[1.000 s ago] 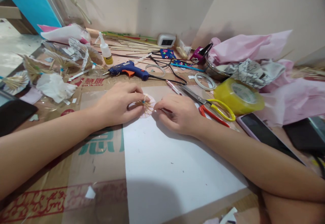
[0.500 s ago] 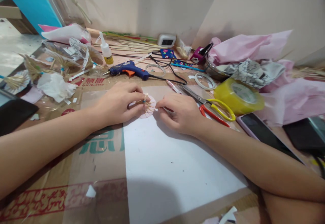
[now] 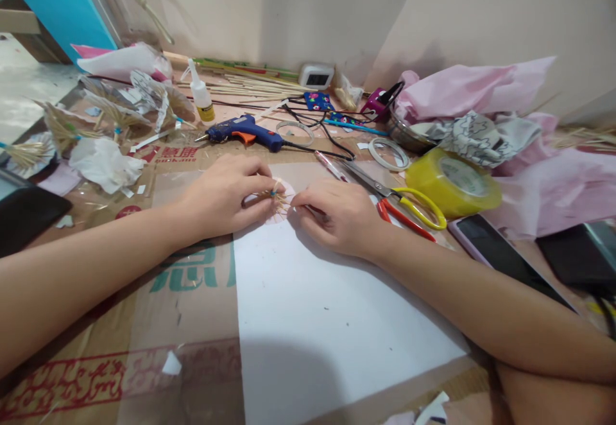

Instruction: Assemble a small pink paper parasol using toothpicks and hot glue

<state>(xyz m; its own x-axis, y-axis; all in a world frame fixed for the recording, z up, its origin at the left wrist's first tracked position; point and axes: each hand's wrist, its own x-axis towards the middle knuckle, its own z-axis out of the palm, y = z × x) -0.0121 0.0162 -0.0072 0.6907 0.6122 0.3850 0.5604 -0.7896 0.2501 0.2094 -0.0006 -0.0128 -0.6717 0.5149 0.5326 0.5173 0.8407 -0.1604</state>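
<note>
A small pink paper disc with thin wooden ribs fanned out on it, like a tiny umbrella, lies at the top edge of a white sheet. My left hand curls round its left side, fingers pinching the ribs near a little blue hub. My right hand rests just right of the disc with fingers closed in a pinch at its edge; something thin and reddish seems to lie under the fingers, but I cannot make it out.
A blue glue gun, glue bottle, tape rings, red-and-yellow scissors, a yellow tape roll, phones and pink paper crowd the far and right side. Finished paper umbrellas lie at the left on flattened cardboard.
Almost nothing moved. My right fingers crept slightly left toward the disc's edge; my left hand keeps its pinch.
</note>
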